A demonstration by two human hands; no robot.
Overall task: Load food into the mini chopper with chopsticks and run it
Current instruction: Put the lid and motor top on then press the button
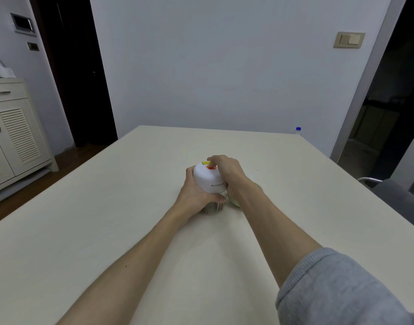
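Observation:
The mini chopper [209,181] stands in the middle of the table, a white domed motor top over a shiny metal cup. My left hand [193,195] wraps around its left side and lower cup. My right hand [225,171] rests over the top from the right, with one fingertip on the orange button [211,167]. A pale green bowl [234,202] peeks out just right of the chopper, mostly hidden under my right wrist. No chopsticks or food show.
The cream table [131,207] stretches wide on all sides. A blue-capped bottle [298,130] stands at the far right corner. A grey chair [393,195] sits at the right edge, and a white cabinet [11,127] stands at the left wall.

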